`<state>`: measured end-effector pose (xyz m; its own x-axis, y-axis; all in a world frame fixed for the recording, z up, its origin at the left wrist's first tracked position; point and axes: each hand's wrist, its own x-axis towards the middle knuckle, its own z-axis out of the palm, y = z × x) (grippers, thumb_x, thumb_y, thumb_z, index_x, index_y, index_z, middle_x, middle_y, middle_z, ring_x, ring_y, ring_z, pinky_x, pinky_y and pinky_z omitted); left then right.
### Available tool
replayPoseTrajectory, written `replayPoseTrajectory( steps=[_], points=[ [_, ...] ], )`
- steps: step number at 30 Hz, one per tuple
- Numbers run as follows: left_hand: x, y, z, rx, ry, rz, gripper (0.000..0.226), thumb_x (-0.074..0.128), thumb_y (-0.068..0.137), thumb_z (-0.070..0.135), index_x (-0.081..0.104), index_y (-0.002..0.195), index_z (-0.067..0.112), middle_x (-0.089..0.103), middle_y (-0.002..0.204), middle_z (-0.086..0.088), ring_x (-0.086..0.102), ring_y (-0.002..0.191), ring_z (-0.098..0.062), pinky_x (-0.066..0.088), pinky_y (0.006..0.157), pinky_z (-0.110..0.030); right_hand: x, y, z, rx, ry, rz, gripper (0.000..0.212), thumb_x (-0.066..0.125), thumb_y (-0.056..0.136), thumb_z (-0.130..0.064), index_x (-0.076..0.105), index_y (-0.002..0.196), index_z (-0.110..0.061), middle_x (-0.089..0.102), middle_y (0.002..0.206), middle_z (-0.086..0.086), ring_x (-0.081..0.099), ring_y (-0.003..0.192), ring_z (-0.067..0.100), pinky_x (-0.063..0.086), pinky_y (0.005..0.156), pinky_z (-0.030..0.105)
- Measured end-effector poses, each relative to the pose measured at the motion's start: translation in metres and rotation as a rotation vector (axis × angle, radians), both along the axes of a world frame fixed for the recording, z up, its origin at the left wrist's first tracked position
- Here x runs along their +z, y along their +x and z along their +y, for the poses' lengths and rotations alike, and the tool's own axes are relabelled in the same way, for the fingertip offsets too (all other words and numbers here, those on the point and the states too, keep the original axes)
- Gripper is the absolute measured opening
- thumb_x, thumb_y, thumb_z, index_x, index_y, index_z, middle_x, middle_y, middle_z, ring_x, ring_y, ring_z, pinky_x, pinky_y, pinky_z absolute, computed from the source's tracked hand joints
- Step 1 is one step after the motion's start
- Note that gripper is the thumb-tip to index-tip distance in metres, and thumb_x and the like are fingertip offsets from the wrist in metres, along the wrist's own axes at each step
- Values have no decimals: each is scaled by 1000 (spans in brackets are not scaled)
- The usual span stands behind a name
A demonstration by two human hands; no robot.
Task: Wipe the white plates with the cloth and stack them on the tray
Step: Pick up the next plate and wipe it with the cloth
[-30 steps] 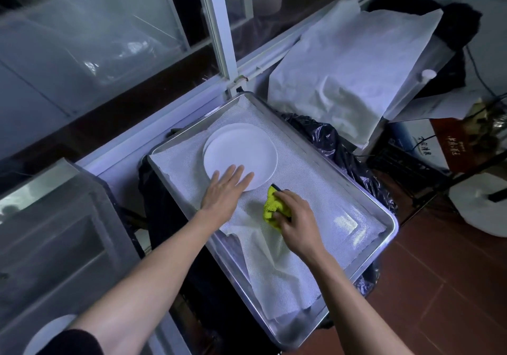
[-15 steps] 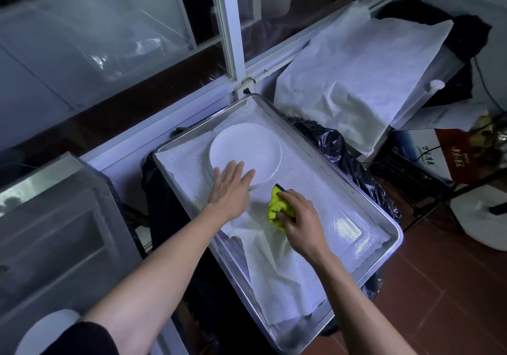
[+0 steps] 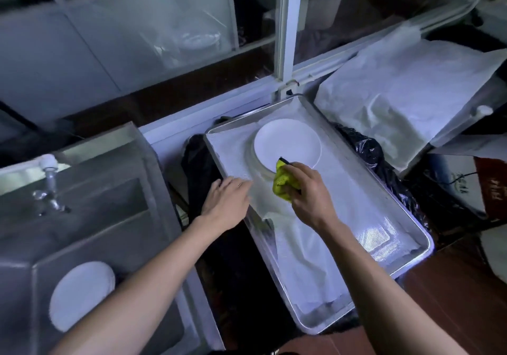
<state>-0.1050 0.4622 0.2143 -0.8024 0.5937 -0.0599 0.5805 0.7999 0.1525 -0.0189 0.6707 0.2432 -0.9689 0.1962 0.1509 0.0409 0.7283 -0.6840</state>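
Steel sink (image 3: 90,203) and lined tray (image 3: 406,258) sit side by side under the window. Since a moment ago the left hand (image 3: 227,203) has slid off the stacked plates (image 3: 288,143) to the tray's near edge, fingers straight, so that plate looks placed. Right hand (image 3: 310,195) keeps its grip clamped on the yellow cloth (image 3: 282,184). Another plate (image 3: 82,294) waits in the sink.

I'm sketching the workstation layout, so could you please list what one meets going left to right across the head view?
White plate in the steel sink → left hand → yellow cloth held by the right hand → metal tray's right rim → black plastic bag
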Motion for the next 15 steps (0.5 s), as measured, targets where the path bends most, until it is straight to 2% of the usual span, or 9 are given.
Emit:
replayPoseTrajectory(
  steps=[2, 5, 8, 11, 15],
  points=[
    [4, 4, -31, 66, 10, 6, 45, 49, 100, 35, 51, 144, 24, 54, 144, 6, 40, 138, -19, 31, 112, -43, 6, -10, -28, 58, 7, 40, 47, 68, 86, -2, 62, 132, -14, 59, 137, 0, 54, 112, 36, 49, 91, 44],
    [6, 13, -86, 161, -5, 2, 48, 50, 101, 36, 50, 147, 24, 55, 144, 4, 42, 137, -21, 34, 108, -42, 12, -26, -80, 161, 1, 67, 47, 71, 86, -5, 63, 132, -13, 60, 136, 4, 55, 112, 36, 47, 97, 44],
    [7, 22, -149, 263, 20, -20, 42, 50, 100, 31, 56, 141, 21, 59, 140, 2, 47, 132, -23, 39, 104, -41, 12, -40, -140, 259, -8, 90, 47, 73, 86, -8, 63, 132, -13, 59, 137, 5, 56, 116, 37, 47, 100, 44],
    [4, 34, -213, 373, 22, -71, 41, 51, 97, 24, 59, 137, 16, 60, 138, -3, 49, 130, -27, 38, 105, -40, 8, -47, -206, 355, -23, 97, 46, 73, 87, -10, 62, 130, -20, 58, 137, 1, 56, 113, 34, 47, 96, 37],
    [-11, 53, -302, 494, 13, -117, 40, 52, 96, 23, 60, 135, 17, 62, 134, -4, 54, 125, -29, 44, 100, -39, -4, -48, -299, 476, -38, 77, 49, 73, 83, -6, 61, 128, -23, 60, 129, -1, 55, 102, 26, 49, 91, 39]
  ],
)
